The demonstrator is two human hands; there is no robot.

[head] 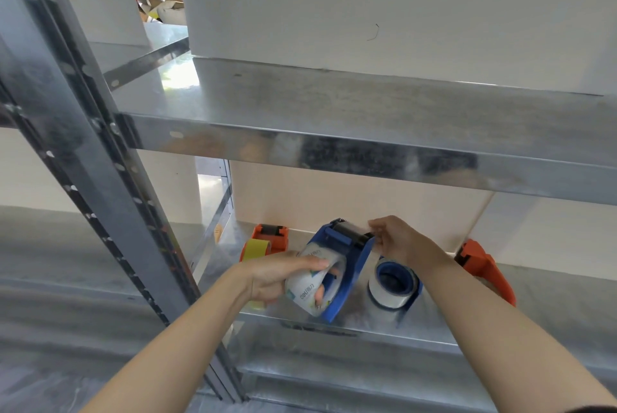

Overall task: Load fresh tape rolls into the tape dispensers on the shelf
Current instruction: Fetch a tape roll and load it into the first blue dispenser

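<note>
Left hand [267,279] around tape roll [305,294], right hand [400,242] at blue dispenser [354,262].

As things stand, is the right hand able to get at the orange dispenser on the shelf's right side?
Probably yes: the orange dispenser lies uncovered beside the right hand, but it must first let go at the held blue dispenser.

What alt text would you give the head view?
A person's left hand grips a clear tape roll seated in a blue dispenser at a metal shelf, while the right hand pinches the dispenser's roller end. A second blue dispenser lies beside it, with a left orange dispenser and a right orange dispenser flanking.
</note>
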